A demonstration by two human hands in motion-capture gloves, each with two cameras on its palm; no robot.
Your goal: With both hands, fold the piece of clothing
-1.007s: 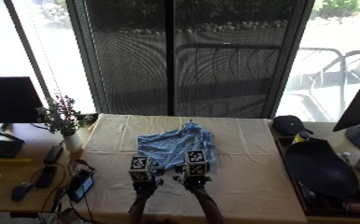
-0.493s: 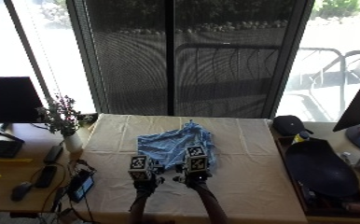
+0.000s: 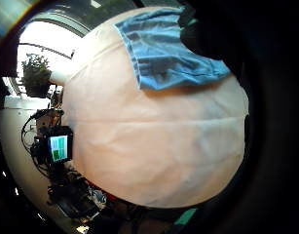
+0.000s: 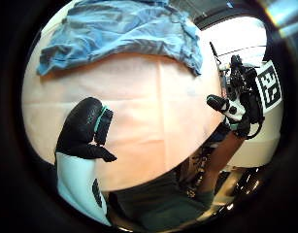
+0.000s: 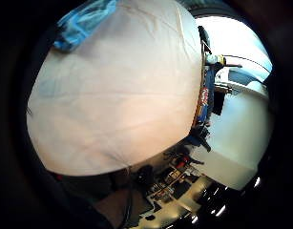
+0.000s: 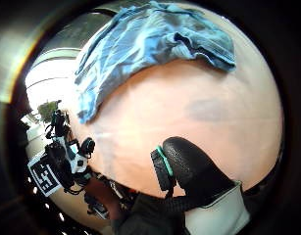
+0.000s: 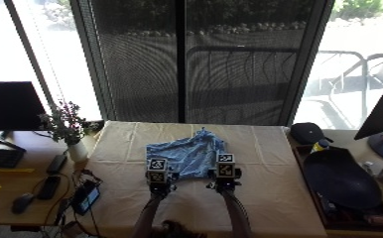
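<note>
A crumpled blue garment (image 7: 188, 152) lies on the cream-covered table (image 7: 277, 198), a little past its middle. My left hand (image 7: 159, 186) and right hand (image 7: 223, 184) hover side by side over the bare cloth at the garment's near edge. Neither hand holds anything. In the left thumb side view the garment (image 4: 124, 29) lies apart from the left thumb (image 4: 85, 128). The right thumb side view shows the same gap between the garment (image 6: 145, 39) and the right thumb (image 6: 189, 166). The little finger side views show the garment (image 3: 168, 53) (image 5: 84, 24) flat on the table.
A potted plant (image 7: 66, 129) stands at the table's left edge, with a monitor (image 7: 6, 106), a mouse (image 7: 21, 202) and a small lit screen (image 7: 86, 197) beside it. On the right lie a black cap (image 7: 307, 133) and a dark oval tray (image 7: 340, 181).
The right hand has shifted a little to the right, so the hands are slightly farther apart. The garment has not moved.
</note>
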